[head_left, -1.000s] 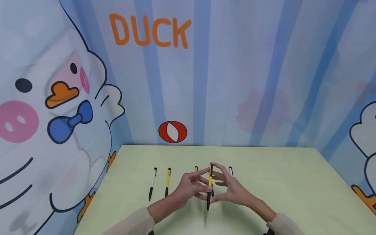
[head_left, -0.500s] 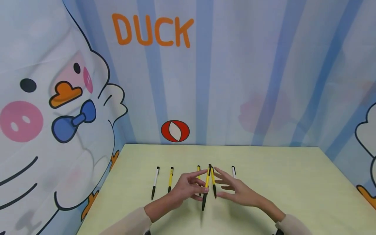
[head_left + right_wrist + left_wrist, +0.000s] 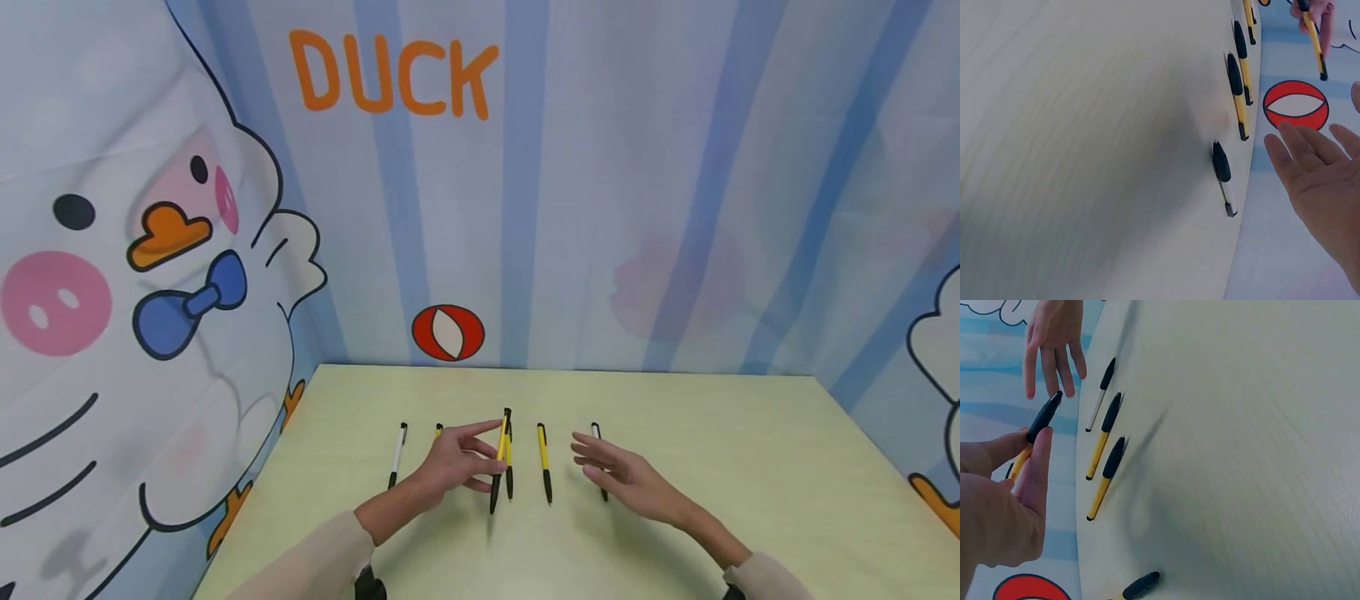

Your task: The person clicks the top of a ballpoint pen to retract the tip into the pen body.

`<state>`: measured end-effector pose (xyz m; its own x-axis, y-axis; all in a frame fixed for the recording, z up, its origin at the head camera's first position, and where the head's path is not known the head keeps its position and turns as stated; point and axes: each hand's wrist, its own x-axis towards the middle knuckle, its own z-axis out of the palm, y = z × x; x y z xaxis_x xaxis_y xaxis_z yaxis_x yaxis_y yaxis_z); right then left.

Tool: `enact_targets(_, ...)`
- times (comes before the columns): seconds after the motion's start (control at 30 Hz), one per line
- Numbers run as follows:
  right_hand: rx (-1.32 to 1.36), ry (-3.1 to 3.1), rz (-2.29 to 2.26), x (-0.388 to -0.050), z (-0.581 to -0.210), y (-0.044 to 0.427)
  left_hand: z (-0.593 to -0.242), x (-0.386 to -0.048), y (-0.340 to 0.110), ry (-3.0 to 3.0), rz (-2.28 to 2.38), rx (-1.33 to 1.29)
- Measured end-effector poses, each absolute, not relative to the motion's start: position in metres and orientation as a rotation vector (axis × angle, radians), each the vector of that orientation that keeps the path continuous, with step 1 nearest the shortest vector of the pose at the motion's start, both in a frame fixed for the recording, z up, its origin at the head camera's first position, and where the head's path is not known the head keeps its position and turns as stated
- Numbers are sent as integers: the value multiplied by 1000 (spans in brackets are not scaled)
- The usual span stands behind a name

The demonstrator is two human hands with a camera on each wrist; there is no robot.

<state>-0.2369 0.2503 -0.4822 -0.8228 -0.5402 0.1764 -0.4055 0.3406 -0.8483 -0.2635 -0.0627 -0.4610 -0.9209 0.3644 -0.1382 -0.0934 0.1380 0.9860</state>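
Note:
My left hand [image 3: 457, 461] pinches a yellow pen [image 3: 500, 454] with a black grip between thumb and fingers, its black tip pointing down above the table. In the left wrist view the held pen [image 3: 1042, 419] shows its dark grip end beyond the fingertips. Behind it in the head view lies another yellow pen [image 3: 509, 475], partly covered. A further yellow pen [image 3: 544, 458] lies between the two hands. My right hand [image 3: 637, 483] holds nothing; its fingers are extended above a white pen [image 3: 1224, 180] with a black grip, which it partly hides in the head view.
On the left of the pale table [image 3: 720, 433] lie a white pen [image 3: 397, 454] and a yellow pen [image 3: 438, 429] mostly hidden by my left hand. A blue striped cloth backdrop [image 3: 570, 208] with duck drawings stands along the table's far edge and sides.
My left hand has moved left with the yellow pen. My right hand, earlier touching that pen, has come away to the right, uncovering the yellow pen on the table.

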Motion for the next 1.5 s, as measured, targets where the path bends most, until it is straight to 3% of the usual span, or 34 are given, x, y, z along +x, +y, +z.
enact_targets(0.53, -606, 2259, -1706, -236, -481, 289, -466, -282, -70, 2143, 1826, 93)
enact_targets(0.83, -581, 2289, -1710, -235, -485, 300, -480, -302, -77, 2256, 1680, 41)
enact_targets(1.5, -611, 2273, -1724, -226, -493, 314, -494, -301, -64, 2546, 1384, 76)
